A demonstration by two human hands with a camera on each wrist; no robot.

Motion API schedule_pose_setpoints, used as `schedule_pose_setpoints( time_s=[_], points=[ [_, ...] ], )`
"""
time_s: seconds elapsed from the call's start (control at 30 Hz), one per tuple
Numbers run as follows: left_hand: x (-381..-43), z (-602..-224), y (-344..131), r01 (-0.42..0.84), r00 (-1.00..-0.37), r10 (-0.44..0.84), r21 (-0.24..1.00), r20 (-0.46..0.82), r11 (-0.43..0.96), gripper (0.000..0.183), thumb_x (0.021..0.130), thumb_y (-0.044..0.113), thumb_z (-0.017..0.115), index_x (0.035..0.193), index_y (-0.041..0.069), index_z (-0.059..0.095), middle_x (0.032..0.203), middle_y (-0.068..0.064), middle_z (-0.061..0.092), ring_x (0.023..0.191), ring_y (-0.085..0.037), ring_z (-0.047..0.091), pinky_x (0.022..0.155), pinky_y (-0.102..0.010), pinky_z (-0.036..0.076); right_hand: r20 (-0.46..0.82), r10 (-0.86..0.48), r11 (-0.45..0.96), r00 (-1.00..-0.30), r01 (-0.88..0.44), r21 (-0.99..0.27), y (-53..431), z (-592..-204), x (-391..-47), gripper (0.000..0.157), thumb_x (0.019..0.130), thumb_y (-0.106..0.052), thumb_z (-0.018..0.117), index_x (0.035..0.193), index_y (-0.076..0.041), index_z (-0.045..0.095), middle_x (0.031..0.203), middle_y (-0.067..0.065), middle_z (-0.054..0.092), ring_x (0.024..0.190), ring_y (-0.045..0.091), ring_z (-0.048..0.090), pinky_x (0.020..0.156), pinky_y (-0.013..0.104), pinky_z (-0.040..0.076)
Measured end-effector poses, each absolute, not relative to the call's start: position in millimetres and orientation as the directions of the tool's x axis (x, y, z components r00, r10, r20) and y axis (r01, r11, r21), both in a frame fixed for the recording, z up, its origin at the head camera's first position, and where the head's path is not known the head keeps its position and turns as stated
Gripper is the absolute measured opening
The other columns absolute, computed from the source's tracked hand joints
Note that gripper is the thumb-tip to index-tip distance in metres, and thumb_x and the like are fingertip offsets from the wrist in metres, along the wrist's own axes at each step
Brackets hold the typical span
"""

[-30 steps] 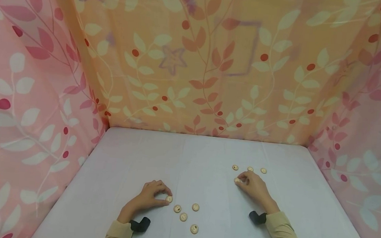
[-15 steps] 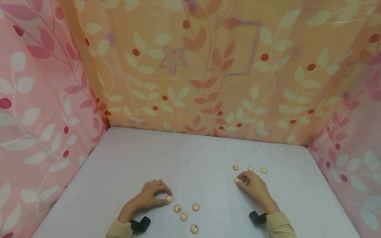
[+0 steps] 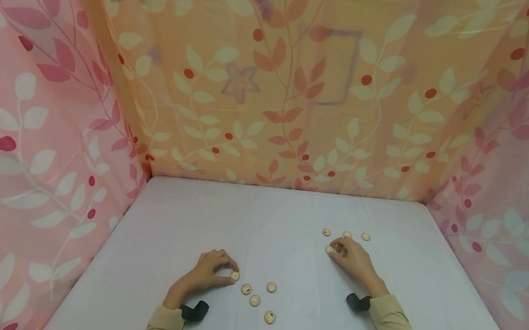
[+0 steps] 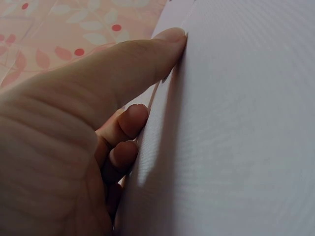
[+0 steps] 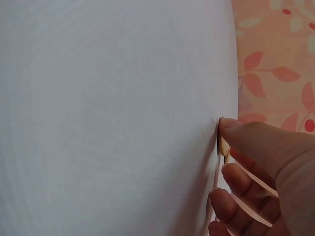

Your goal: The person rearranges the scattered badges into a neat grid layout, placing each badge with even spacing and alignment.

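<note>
In the head view my left hand (image 3: 209, 270) rests low on the white table, thumb and index finger pinching a small round wooden disc (image 3: 235, 276) that lies flat. Farther right, my right hand (image 3: 354, 257) pinches a second wooden disc (image 3: 330, 249) by its edges; its rim also shows beside the thumb in the right wrist view. Markings on the discs are too small to read. Behind the right fingers, a wooden disc (image 3: 347, 234) is partly covered. The left thumb (image 4: 147, 61) touches the tabletop in the left wrist view, where the disc is hidden.
Several more wooden discs lie between the hands, among them one disc (image 3: 269, 317) nearest the front. Two others, a left disc (image 3: 326, 232) and a right disc (image 3: 366, 236), flank the partly covered one. Leaf-patterned curtains (image 3: 259, 118) enclose the white table (image 3: 214, 207).
</note>
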State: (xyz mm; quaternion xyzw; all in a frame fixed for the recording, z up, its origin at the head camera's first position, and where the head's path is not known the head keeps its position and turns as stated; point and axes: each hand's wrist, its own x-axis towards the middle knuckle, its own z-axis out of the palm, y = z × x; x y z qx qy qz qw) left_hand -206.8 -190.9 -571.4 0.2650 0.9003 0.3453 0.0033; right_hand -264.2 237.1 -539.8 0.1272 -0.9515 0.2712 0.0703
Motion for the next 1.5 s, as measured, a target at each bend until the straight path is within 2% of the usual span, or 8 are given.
schedule_pose_setpoints(
  time_s=[0.3, 0.67, 1.0, 1.5],
  points=[
    [-207.3, -569.9, -190.2, 0.456, -0.867, 0.474, 0.633, 0.155, 0.626, 0.022, 0.077, 0.042, 0.072, 0.096, 0.035, 0.063, 0.095, 0.021, 0.053, 0.093, -0.006, 0.044, 0.09, -0.047, 0.024, 0.228, -0.234, 0.808, -0.945, -0.32, -0.495, 235.1, -538.3, -258.1, 0.025, 0.079, -0.023, 0.074, 0.099, -0.013, 0.065, 0.074, -0.005, 0.055, 0.063, 0.007, 0.046, 0.055, 0.024, 0.038],
    [-207.3, -569.5, -190.2, 0.46, -0.864, 0.477, 0.63, 0.158, 0.625, 0.023, 0.077, 0.042, 0.072, 0.097, 0.034, 0.063, 0.095, 0.02, 0.053, 0.093, -0.006, 0.044, 0.09, -0.046, 0.025, 0.248, -0.244, 0.775, -0.937, -0.343, -0.531, 222.5, -536.4, -248.7, 0.025, 0.076, -0.022, 0.076, 0.096, -0.013, 0.066, 0.077, -0.006, 0.057, 0.068, 0.006, 0.049, 0.059, 0.024, 0.04],
    [-206.0, -568.1, -189.8, 0.453, -0.867, 0.473, 0.641, 0.156, 0.62, 0.022, 0.077, 0.04, 0.072, 0.097, 0.034, 0.064, 0.094, 0.019, 0.053, 0.093, -0.006, 0.045, 0.09, -0.046, 0.024, 0.248, -0.284, 0.757, -0.926, -0.375, -0.535, 203.9, -535.9, -239.9, 0.025, 0.074, -0.023, 0.078, 0.096, -0.016, 0.067, 0.076, -0.007, 0.054, 0.066, 0.005, 0.046, 0.059, 0.022, 0.039],
    [-205.9, -570.5, -190.2, 0.477, -0.859, 0.477, 0.624, 0.184, 0.619, 0.022, 0.077, 0.04, 0.073, 0.096, 0.033, 0.064, 0.094, 0.019, 0.054, 0.091, -0.005, 0.045, 0.09, -0.046, 0.025, 0.17, -0.378, 0.715, -0.91, -0.404, -0.571, 172.9, -533.6, -228.6, 0.023, 0.076, -0.029, 0.076, 0.096, -0.023, 0.065, 0.079, -0.012, 0.052, 0.069, 0.004, 0.046, 0.061, 0.021, 0.039]
  ],
)
